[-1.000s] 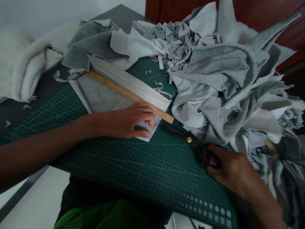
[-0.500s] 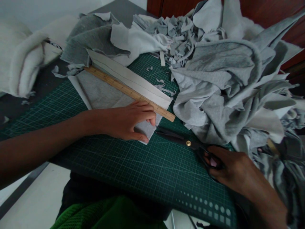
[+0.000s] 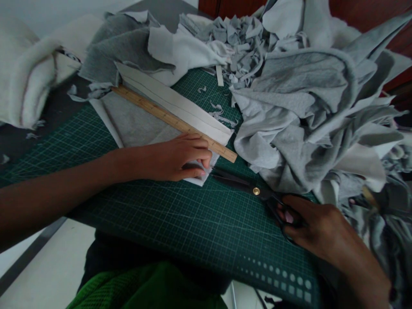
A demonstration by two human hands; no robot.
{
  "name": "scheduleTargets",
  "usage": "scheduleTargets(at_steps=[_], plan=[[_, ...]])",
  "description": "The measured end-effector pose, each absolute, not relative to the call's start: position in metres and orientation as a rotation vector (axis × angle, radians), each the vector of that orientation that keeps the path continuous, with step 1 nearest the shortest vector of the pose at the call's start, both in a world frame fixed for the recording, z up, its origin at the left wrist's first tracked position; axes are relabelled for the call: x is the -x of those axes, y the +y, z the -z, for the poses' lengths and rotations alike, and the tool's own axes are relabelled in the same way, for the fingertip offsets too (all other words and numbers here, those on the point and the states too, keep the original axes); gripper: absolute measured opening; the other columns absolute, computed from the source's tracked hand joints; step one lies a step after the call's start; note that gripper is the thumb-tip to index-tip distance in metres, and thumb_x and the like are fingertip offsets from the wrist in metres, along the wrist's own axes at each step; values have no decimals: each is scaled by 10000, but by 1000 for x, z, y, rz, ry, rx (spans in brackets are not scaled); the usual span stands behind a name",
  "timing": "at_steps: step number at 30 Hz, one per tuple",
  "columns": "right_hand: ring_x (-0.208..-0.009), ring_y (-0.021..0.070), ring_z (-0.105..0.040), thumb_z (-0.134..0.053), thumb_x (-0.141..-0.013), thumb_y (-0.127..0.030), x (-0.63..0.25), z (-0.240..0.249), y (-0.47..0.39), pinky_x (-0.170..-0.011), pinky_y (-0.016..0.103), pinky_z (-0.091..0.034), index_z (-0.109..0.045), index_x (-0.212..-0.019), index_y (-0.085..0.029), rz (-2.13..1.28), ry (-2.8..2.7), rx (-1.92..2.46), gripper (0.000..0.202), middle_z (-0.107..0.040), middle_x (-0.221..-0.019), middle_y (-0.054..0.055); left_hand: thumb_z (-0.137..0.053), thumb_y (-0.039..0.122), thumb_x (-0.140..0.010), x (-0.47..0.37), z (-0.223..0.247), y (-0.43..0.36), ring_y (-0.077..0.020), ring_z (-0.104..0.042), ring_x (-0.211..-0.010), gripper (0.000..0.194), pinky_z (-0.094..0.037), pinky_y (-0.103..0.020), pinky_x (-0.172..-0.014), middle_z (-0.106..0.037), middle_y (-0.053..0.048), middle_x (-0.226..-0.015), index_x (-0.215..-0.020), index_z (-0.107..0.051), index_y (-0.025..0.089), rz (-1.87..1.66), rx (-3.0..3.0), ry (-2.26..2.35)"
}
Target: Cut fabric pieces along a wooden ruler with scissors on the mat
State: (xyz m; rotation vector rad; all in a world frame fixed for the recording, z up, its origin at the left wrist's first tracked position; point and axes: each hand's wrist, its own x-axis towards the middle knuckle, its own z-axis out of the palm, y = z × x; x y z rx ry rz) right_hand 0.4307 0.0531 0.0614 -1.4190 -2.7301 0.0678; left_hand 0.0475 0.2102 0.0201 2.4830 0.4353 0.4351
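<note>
Grey cloth lies under our left hand, its near corner showing below our thumb. Our fingers curl close to the thumb over that corner, but the view is dim there and we cannot tell whether they pinch it or only press it down. In our right hand we hold black scissors, our fingers wrapped around the handles. The blades stand slightly apart and point left, their tips right by the edge of the cloth, near our left fingertips.

Across the cloth, slanting down to the right, runs a wooden ruler; our left fingers lie at its lower edge, and its near end reaches past them. Along its far side we have a pale strip with a dark line drawn down its length. All of this rests on a green cutting mat marked with a fine grid. A few thin shreds are scattered just beyond the strip. To the right rises a big heap of grey fabric, and small scraps pile up at the far side. At the far left sits a fluffy cream cloth.
</note>
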Motion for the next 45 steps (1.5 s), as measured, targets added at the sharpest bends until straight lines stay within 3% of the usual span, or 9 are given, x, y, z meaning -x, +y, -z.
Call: scheduleTargets(at_steps=[12, 29, 45], plan=[[-568, 182, -760, -580, -826, -131, -429, -57, 52, -507, 261, -523, -682, -934, -239, -78, -2723, 1455, 184, -806, -800, 13, -710, 205, -1024, -48, -19, 209, -239, -623, -1071, 49, -415, -347, -1058, -722, -41, -1010, -977, -710, 216, -484, -2465, 429], [-606, 191, -778, -601, -827, -125, -433, -58, 51, -537, 265, -538, -694, -999, -240, -56, -2766, 1465, 227, -824, -843, 14, -768, 214, -988, -48, -19, 209, -238, -630, -1036, 59, -415, -342, -1012, -724, -34, -1001, -974, -713, 229, -485, -2435, 451], [-636, 209, -781, -614, -839, -132, -435, -54, 49, -546, 273, -556, -734, -1042, -236, -47, -2750, 1461, 258, -838, -892, 36, -736, 223, -997, -49, -20, 209, -248, -626, -1077, 37, -415, -365, -1062, -730, -45, -1010, -981, -703, 222, -451, -2447, 466]])
